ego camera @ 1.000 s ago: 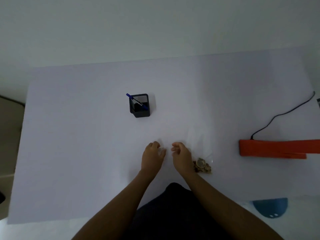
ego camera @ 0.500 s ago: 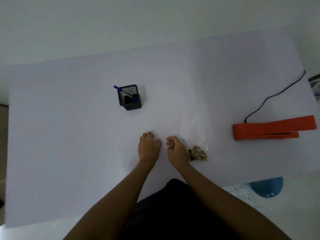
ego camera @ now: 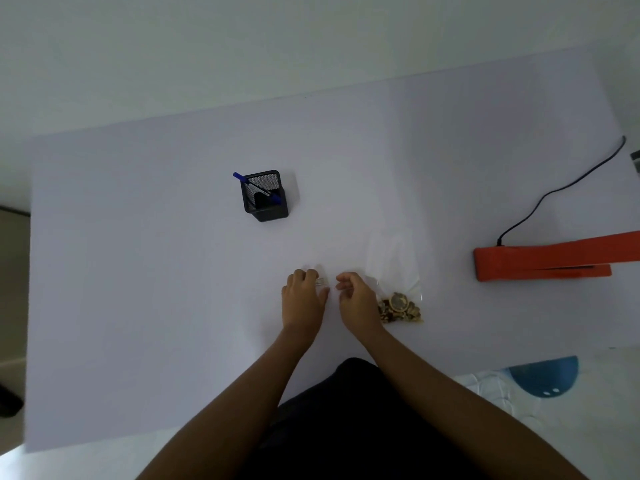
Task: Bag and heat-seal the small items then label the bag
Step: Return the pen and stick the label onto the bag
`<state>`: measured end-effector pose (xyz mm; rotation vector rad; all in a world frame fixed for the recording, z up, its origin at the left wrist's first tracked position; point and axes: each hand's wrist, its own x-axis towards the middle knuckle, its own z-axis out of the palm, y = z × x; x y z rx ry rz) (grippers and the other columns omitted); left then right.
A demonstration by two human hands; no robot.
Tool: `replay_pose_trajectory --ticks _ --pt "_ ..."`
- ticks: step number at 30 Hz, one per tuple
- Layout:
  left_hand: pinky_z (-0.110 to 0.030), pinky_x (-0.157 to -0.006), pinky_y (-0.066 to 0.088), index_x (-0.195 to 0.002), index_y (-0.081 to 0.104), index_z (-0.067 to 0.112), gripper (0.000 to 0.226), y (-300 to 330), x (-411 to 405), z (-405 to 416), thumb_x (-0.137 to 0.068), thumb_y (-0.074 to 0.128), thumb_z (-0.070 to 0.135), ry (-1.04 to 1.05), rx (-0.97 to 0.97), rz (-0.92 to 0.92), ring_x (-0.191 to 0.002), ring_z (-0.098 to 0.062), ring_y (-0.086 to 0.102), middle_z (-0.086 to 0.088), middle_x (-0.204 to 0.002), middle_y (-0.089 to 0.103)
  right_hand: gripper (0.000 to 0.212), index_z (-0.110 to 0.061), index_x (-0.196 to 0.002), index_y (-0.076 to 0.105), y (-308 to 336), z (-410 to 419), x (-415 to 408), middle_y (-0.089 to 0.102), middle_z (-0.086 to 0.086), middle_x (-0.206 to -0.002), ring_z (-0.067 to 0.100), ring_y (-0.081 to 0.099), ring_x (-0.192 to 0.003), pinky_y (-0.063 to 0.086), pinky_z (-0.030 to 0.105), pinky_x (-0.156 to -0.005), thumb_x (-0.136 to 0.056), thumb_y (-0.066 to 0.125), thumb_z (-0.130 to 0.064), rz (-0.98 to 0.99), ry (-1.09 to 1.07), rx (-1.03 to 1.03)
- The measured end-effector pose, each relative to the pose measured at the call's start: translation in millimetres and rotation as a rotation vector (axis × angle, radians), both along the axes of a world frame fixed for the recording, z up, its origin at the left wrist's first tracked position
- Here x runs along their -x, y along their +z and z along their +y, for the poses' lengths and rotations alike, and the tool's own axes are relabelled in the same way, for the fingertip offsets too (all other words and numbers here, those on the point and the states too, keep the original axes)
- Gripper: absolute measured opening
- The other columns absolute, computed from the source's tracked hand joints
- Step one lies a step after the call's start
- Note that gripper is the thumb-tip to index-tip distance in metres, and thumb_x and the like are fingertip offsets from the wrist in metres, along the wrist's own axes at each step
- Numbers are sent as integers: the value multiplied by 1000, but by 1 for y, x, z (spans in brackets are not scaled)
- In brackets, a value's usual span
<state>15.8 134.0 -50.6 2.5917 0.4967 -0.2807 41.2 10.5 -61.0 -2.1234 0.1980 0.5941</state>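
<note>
A clear plastic bag lies flat on the white table, with small golden-brown items gathered at its near end. My right hand rests just left of the bag, fingers curled, holding nothing I can make out. My left hand lies beside it, fingers pinching a small white label sheet against the table. An orange heat sealer sits at the right with its jaws together.
A black mesh pen holder with a blue pen stands at the table's middle back. The sealer's black cord trails to the right edge. A blue round object lies below the table's near right edge.
The camera has shifted, so the scene sits differently in view. Both hands stay close together by the bag, fiddling with the small white label; nothing else moved.
</note>
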Motion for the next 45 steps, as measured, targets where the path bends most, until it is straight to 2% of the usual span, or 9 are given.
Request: replay_pose_trajectory --ticks 5,11,20,24,27,30,34,39,45 --pt "-39 -80 51 -104 69 9 29 -3 -1 1 -90 68 34 -97 -89 -23 -94 -25 61 -8 -101 68 36 -14 -115 62 2 -2 1 66 -3 -97 13 63 -90 47 20 -80 -91 46 6 2 -5 7" --pt "-36 -76 52 -97 67 9 30 -5 -6 -1 -91 65 38 -62 -87 -29 -87 -23 61 -7 -95 67 35 -14 -117 59 4 -4 -3 66 1 -98 15 63 -90 47 22 -80 -90 50 5 13 -34 -1" --pt "-35 -68 50 -87 65 8 13 -1 -10 -3 -86 67 20 -28 -67 -16 -78 -23 58 -7 -85 65 32 -16 -114 60 7 -3 -4 65 -2 -96 14 63 -89 52 28 -81 -90 50 3 20 -13 -30" --pt "-35 -65 49 -81 65 5 11 -1 -9 0 -89 62 13 -18 -60 -19 -74 -24 58 -9 -80 64 32 -14 -113 60 9 -3 -3 65 0 -96 13 62 -87 47 18 -76 -89 48 5 17 -11 -45" --pt "-37 -67 52 -84 66 4 14 -3 -7 1 -93 57 9 -20 -57 -21 -75 -24 58 -10 -82 65 33 -13 -114 60 11 -3 -1 66 0 -97 11 61 -87 42 7 -70 -89 48 5 9 0 -37" --pt "-37 -68 53 -84 66 3 15 -4 -6 0 -94 56 8 -9 -48 -30 -76 -24 58 -11 -83 65 34 -12 -115 60 12 -2 -1 66 0 -98 11 61 -88 40 4 -69 -89 48 6 1 12 -37" --pt "-37 -71 55 -88 66 3 14 -5 -7 -1 -95 55 8 5 -27 -36 -79 -24 58 -11 -86 65 36 -12 -118 59 11 -3 0 66 -4 -102 9 62 -90 41 3 -71 -90 47 7 -12 44 -50" --pt "-37 -70 54 -85 67 2 16 -3 -8 1 -94 55 8 -12 -30 -36 -79 -24 57 -12 -86 65 43 -13 -125 56 9 -1 1 70 -3 -113 11 65 -98 48 12 -79 -89 45 9 -25 112 -102" --pt "-37 -70 53 -84 66 2 20 0 -9 1 -96 52 9 -45 -44 -15 -82 -25 58 -13 -88 64 44 -11 -128 55 7 0 0 70 2 -119 10 64 -102 44 4 -81 -90 48 9 -7 157 -104"
